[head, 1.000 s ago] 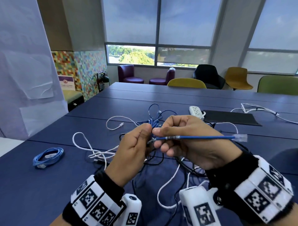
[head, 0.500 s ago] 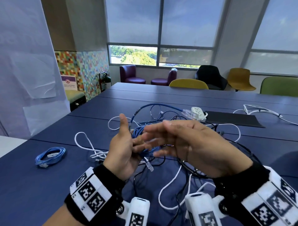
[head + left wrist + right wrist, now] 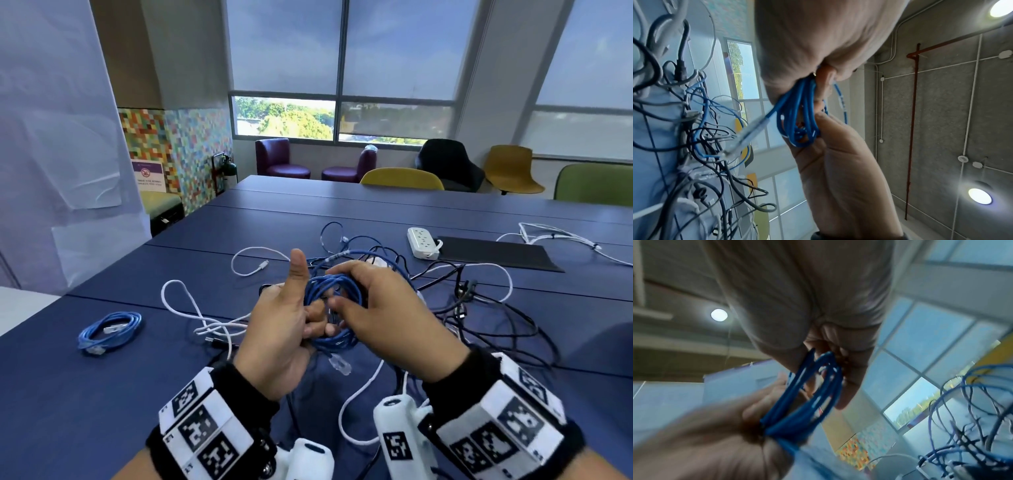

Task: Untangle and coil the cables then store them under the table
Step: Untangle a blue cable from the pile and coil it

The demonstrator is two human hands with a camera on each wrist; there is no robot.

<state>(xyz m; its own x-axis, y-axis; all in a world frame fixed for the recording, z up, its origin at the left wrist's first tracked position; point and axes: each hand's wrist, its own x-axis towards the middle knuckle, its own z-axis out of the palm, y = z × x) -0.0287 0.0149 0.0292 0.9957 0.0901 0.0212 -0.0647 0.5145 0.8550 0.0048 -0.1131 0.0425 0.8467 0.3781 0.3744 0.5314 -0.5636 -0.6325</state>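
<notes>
Coiling a blue network cable (image 3: 330, 308) above the table (image 3: 102, 394). The left hand (image 3: 279, 337) clamps one side of the loops between curled fingers (image 3: 317, 313) and palm, thumb raised clear, so the turns stay stacked. The right hand (image 3: 387, 315) curls its fingers (image 3: 342, 270) over the far side of the coil, apparently laying in a further turn. The cable is a thin, round, smooth-jacketed cord; several even loops form a compact ring. A clear plastic plug (image 3: 340, 364) hangs free below the hands, left out of the grip so the end stays reachable. Beneath and beyond lies a tangle of black cables (image 3: 496, 318) and white cables (image 3: 191, 308), matte and limp, some crossing. A finished blue coil (image 3: 109, 329) rests well apart at the left; a white power strip (image 3: 423, 241) lies farther back. Storage under the table is not yet done.
</notes>
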